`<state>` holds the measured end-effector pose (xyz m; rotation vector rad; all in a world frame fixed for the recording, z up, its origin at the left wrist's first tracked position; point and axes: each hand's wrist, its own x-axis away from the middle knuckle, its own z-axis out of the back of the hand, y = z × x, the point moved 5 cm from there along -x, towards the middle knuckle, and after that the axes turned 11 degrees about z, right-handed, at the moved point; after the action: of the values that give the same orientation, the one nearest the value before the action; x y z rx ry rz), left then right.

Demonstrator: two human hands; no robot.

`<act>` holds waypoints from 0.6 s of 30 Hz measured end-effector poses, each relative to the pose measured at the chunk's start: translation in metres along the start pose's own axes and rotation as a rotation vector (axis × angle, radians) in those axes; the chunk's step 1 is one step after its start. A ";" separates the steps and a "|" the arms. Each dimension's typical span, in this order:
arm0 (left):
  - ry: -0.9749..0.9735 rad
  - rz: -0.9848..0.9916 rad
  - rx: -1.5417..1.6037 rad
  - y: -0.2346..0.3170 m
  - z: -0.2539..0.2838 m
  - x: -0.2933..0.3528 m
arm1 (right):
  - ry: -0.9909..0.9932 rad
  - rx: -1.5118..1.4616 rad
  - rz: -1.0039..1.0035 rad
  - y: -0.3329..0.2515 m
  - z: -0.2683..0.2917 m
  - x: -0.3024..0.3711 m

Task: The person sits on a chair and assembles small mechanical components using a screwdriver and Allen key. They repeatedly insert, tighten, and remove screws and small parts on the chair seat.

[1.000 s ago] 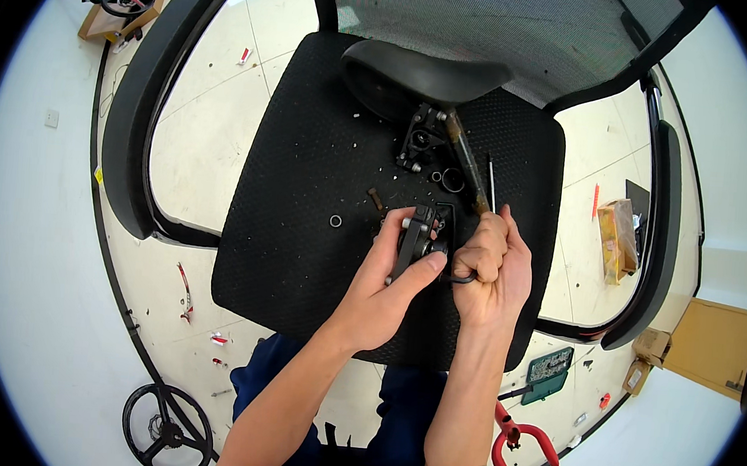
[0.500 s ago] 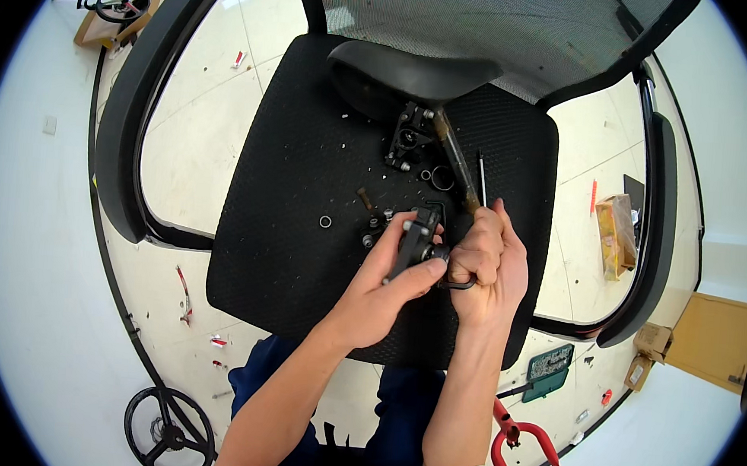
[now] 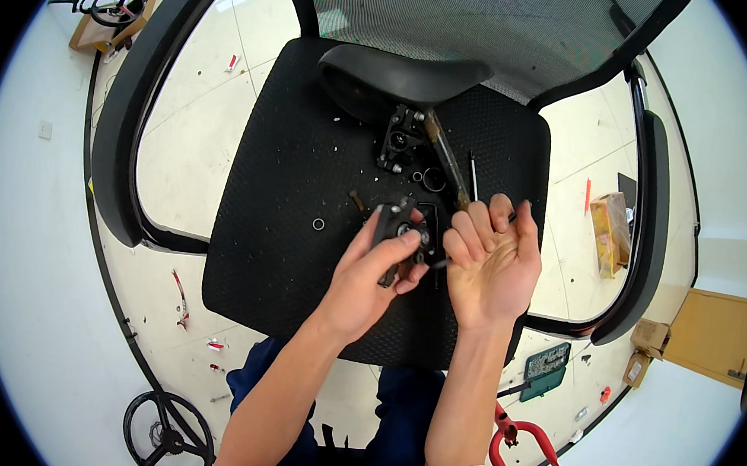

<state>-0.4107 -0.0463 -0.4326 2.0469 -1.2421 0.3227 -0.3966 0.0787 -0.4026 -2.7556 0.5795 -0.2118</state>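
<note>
My left hand (image 3: pixel 359 288) is closed round a black metal bike part (image 3: pixel 389 224) with a round fitting, the thumb pressed on it. Just to its right my right hand (image 3: pixel 497 263) is turned palm up with curled fingers. A thin dark hex key (image 3: pixel 514 216) shows only in part between its thumb and forefinger; the rest is hidden behind the hand. Beyond both hands, a black bike saddle (image 3: pixel 402 77) with a worn seat post (image 3: pixel 446 158) lies on the chair seat (image 3: pixel 276 269). Beside the post sits a black clamp-like part (image 3: pixel 399 140).
On the seat lie a small ring (image 3: pixel 319 224), a larger ring (image 3: pixel 433 180), a rusty bolt (image 3: pixel 356 201) and a thin rod (image 3: pixel 473 175). Armrests (image 3: pixel 124 146) flank it. On the floor are a spoked wheel (image 3: pixel 168 439), a red fork (image 3: pixel 537 437) and a green tool case (image 3: pixel 546 371).
My right hand has come away from the black part and rolled palm up, its fingers loosening. My left hand has tilted the part and shifted slightly left.
</note>
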 end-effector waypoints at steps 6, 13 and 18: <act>0.077 -0.089 -0.040 0.018 0.016 0.004 | -0.032 1.030 0.138 -0.014 0.011 0.011; 0.094 -0.083 -0.087 0.026 0.024 0.010 | -0.024 1.254 -0.117 -0.050 0.040 0.038; 0.114 -0.057 -0.129 0.024 0.024 0.012 | -0.252 1.698 -0.041 -0.061 0.039 0.055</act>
<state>-0.4283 -0.0777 -0.4326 1.9233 -1.1053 0.3195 -0.3157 0.1195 -0.4144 -1.1038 0.0889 -0.2025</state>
